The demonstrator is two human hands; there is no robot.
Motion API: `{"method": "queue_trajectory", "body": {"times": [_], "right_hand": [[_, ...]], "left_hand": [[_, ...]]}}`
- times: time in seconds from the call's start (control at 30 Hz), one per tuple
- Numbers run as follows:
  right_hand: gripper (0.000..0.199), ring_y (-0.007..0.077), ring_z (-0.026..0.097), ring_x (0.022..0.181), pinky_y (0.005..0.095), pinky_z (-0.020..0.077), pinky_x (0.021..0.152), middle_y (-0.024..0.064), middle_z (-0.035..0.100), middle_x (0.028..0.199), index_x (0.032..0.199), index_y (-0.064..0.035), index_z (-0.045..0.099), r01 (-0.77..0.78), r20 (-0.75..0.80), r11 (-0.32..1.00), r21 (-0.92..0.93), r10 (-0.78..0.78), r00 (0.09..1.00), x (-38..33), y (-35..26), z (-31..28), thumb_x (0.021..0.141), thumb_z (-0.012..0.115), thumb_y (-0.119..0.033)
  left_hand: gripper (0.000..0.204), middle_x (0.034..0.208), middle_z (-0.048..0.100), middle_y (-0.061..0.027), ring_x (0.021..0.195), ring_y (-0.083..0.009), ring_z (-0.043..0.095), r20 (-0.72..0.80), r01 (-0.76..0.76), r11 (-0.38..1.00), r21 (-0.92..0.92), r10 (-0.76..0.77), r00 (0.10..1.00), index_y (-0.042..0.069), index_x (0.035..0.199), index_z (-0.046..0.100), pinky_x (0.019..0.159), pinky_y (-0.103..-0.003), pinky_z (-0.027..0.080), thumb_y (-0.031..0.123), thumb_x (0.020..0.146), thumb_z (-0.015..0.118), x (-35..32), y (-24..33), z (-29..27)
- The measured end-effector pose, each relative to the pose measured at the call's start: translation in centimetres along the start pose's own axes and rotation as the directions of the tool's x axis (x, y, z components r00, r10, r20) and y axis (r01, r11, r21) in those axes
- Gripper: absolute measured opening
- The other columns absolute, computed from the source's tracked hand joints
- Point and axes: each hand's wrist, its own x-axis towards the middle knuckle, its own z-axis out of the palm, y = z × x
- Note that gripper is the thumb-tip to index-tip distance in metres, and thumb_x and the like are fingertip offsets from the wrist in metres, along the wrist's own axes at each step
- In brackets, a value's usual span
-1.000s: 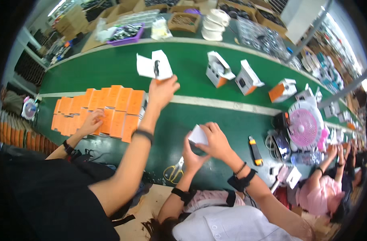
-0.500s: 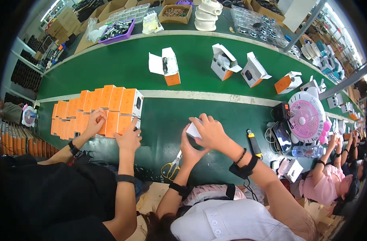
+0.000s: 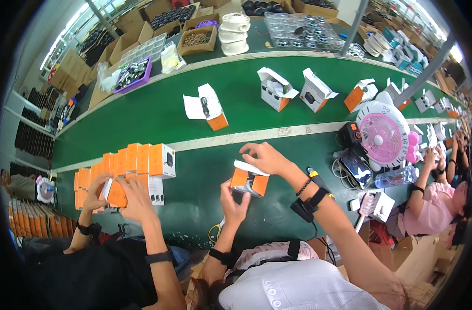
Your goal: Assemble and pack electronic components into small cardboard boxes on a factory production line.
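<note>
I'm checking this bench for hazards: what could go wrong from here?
The orange-and-white box could slip, since only the left hand appears to support it. The right hand might crease the white flap beneath it. Any leak from the bottle lying near the dark device might wet it.

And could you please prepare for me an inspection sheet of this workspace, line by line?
Surface: green table, with pale scraps near the front edge.
Job's things: orange-and-white box, with a white flap at its top.
Clutter: yellow-handled scissors, partly hidden; black-and-yellow cutter; pink-and-white fan; clear bottle; pink brush.
Hands: left hand holds the box; right hand is at the flap, grip unclear.
Cables: white cable beside a dark glossy device; dark cable below the right wristband.
Surroundings: open boxes beyond the pale strip; stacked orange boxes and a co-worker in black at left.
</note>
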Motion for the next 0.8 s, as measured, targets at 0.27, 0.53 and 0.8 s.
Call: {"method": "queue_trajectory", "body": {"times": [0.27, 0.53, 0.8], "right_hand": [[0.015, 0.0327, 0.061, 0.060, 0.0422, 0.0489, 0.055, 0.0124, 0.061, 0.062, 0.077, -0.0079, 0.064, -0.074, -0.307, 0.867, -0.492, -0.094, 0.947, 1.3, 6.8, 1.4, 0.082, 0.060, -0.022], [0.019, 0.0069, 0.044, 0.050, 0.0267, 0.0349, 0.046, 0.0037, 0.050, 0.054, 0.079, -0.0015, 0.055, -0.151, -0.738, 0.944, 0.293, 0.324, 0.592, -5.2, 8.0, 2.0, 0.088, 0.057, -0.018], [0.043, 0.0293, 0.059, 0.056, 0.0388, 0.0459, 0.053, 0.0112, 0.058, 0.061, 0.082, -0.0024, 0.050, -0.293, -0.257, 0.930, -0.222, 0.234, 0.938, -8.3, 0.4, 0.7, 0.071, 0.069, -0.040]], "left_hand": [[0.047, 0.072, 0.054, -0.0224, 0.068, -0.0401, 0.054, 0.095, 0.008, 0.728, 0.686, -0.101, 0.990, -0.002, 0.067, 0.043, 0.063, -0.044, 0.044, 0.035, 0.076, 0.070, 4.9, 2.0, 0.1], [0.049, 0.082, 0.061, -0.0105, 0.080, -0.0183, 0.064, 0.089, 0.535, 0.844, -0.021, -0.532, 0.842, -0.007, 0.098, 0.060, 0.057, -0.033, 0.059, 0.036, 0.098, 0.037, 2.5, 0.1, -2.3], [0.054, 0.095, 0.063, -0.0073, 0.081, -0.0130, 0.060, 0.126, 0.664, 0.731, -0.156, -0.652, 0.748, 0.001, 0.108, 0.057, 0.058, -0.027, 0.050, 0.049, 0.097, 0.032, -1.5, -4.4, 0.4]]}}
